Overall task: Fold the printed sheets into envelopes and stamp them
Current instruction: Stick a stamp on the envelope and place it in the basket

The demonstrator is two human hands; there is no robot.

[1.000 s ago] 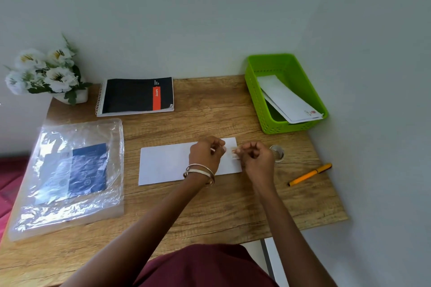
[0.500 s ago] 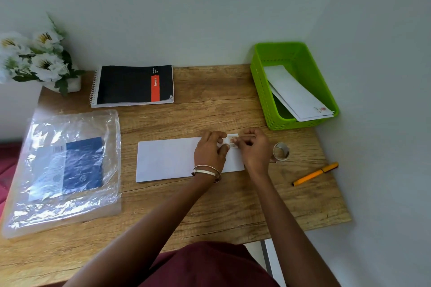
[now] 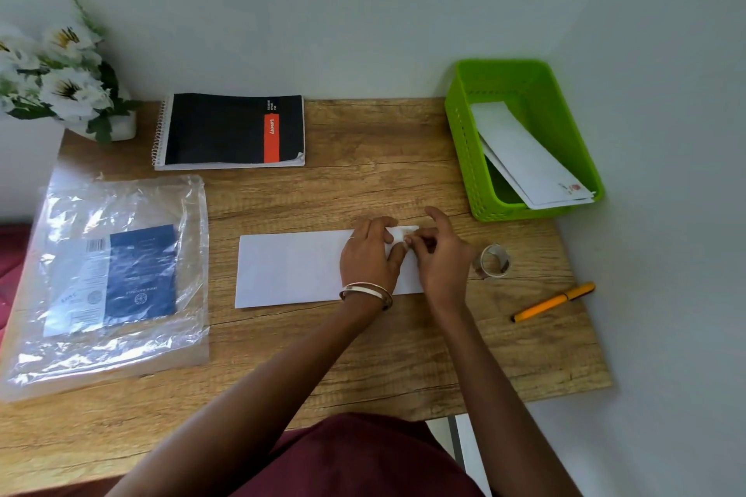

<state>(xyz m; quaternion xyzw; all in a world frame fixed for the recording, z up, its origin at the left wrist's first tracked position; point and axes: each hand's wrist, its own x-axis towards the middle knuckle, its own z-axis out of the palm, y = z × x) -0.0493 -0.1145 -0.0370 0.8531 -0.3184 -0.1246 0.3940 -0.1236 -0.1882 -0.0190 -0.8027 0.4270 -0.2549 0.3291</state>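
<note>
Since a moment ago the stamp [image 3: 405, 233] is lowered onto the envelope [image 3: 290, 268] at the desk's three o'clock corner, pressed by the flat-fingered left hand [image 3: 369, 254] and pinched by the right hand [image 3: 438, 254] (fixing seemingly underway), while finished envelopes [image 3: 524, 157] are held in the green basket [image 3: 464, 141] at one o'clock.

A long white envelope [image 3: 290, 268] lies flat, lengthwise left to right, on the wooden table [image 3: 363, 182]. A small pale stamp [image 3: 401, 232] sits at its far right corner. More white envelopes [image 3: 524, 157] lean tilted inside the green basket [image 3: 464, 141].
</note>
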